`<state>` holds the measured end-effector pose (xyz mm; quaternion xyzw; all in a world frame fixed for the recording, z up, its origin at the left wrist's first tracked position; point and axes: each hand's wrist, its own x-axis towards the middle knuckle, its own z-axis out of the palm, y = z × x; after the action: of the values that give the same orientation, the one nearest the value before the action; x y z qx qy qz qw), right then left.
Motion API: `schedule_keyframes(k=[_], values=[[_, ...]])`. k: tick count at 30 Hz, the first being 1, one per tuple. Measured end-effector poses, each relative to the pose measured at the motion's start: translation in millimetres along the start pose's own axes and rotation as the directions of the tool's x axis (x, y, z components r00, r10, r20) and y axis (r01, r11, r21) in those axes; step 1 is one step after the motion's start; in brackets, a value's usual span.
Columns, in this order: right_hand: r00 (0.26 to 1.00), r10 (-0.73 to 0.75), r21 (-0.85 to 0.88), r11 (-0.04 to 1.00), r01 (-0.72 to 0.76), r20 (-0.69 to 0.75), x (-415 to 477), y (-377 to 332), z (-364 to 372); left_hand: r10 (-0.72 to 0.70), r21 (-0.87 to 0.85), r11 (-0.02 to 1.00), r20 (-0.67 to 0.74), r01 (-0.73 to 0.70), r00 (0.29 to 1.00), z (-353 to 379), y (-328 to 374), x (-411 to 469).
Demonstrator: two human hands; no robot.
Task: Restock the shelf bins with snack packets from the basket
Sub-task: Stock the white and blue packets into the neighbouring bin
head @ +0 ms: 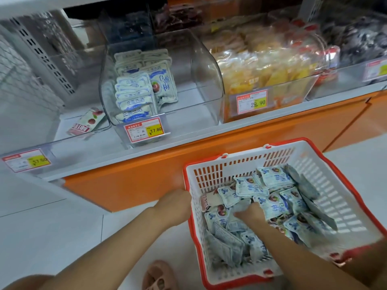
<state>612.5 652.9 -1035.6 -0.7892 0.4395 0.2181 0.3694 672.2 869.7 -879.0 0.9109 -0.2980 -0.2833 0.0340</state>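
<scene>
Both hands at the basket, right hand down among the snack packets.

The right hand point(250, 212) is plunged into the heap of pale blue snack packets point(274, 197), its fingers curled down and buried among them; whether they have closed on one I cannot tell. The left hand point(174, 203) presses against the outside of the basket's near-left wall, just under the rim, fingers hidden behind the plastic, so its grasp is unclear too. The white basket point(326, 185) with a red rim stands on the floor before the orange shelf base point(209, 147), and holds a loose pile of packets. Above, a clear shelf bin point(205, 65) carries a small stack of the same blue packets point(138, 88) at its left side, behind a price tag point(144, 130). Just left of it, one reddish packet point(88, 122) lies alone in the neighbouring bin. To the right stands a bin of yellow packets point(263, 65).
</scene>
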Motion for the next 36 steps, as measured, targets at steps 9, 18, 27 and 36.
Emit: schedule_keyframes(k=[9,18,27,36], values=[[0.969,0.068,0.318,0.937,-0.144,0.238,-12,-20,-3,-0.025,-0.14,0.99,0.06,0.033,0.998,2,-4,5],[0.713,-0.681,0.411,0.61,0.678,-0.165,-128,-108,-45,-0.157,-0.896,0.44,-0.007,0.064,0.988,-53,13,1],[0.557,-0.793,0.419,0.431,0.8,-0.248,-168,-141,-113,-0.253,-0.948,0.138,-0.313,-0.286,0.915,-97,8,-31],[0.479,-0.876,0.432,0.454,0.779,0.055,-186,-211,-151,-0.417,-0.784,0.373,-0.619,-0.496,0.665,-145,-7,-56]])
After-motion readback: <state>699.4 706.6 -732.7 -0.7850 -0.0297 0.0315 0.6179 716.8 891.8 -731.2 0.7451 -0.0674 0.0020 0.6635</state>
